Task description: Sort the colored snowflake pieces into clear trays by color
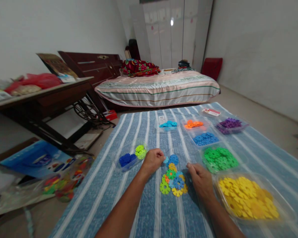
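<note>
My left hand (152, 161) is closed in a pinch on a light blue notched plastic disc (166, 160), just left of a small pile. A blue notched disc (173, 159) lies beside it, at the top of the pile. Below are mixed discs, among them a green disc (171, 174), a lime disc (165, 188) and a yellow disc (177, 192). To the right of the pile, my right hand (200, 178) rests with its fingers curled together. Whatever its fingertips may hold is hidden.
Clear tubs hold sorted discs: yellow (248, 198), green (220, 158), blue (205, 138), orange (193, 124), purple (230, 123) and light blue (168, 124). Left of my left hand is a divided tub with dark blue discs (127, 160) and lime discs (140, 151). A bed (159, 87) stands beyond.
</note>
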A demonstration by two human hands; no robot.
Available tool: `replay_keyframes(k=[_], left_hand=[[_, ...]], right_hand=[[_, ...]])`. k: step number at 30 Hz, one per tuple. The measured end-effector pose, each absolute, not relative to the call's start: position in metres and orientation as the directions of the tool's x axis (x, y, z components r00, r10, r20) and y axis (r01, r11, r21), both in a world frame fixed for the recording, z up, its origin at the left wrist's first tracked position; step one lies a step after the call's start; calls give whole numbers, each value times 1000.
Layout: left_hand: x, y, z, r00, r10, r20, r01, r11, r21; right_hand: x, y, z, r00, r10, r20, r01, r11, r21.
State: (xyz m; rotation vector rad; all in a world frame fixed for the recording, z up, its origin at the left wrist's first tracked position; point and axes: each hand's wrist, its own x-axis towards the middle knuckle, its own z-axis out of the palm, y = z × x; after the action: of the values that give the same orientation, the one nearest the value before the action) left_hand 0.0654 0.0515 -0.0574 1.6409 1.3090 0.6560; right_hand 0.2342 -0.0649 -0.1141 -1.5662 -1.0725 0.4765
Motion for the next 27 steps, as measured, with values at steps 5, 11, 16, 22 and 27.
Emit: replay_keyframes(k=[5,11,16,22,27], left_hand=[[85,64,-52,141,962,-235,285,188,940],[117,108,-29,28,971,-239,132,234,963],[141,149,3,15,981,-191,62,190,980],[131,119,-14,189,961,-200,209,160,965],[97,76,-46,444,891,-92,536,-182,824]], right_hand=[[233,-65,-118,515,838,180,319,8,-948],[232,-64,-119,509,850,134,298,-28,-954],[232,-63,-121,550,828,108,228,-24,-973],[234,-62,-121,545,833,100,251,-49,-967],[235,-62,-122,534,839,101,292,-71,-954]])
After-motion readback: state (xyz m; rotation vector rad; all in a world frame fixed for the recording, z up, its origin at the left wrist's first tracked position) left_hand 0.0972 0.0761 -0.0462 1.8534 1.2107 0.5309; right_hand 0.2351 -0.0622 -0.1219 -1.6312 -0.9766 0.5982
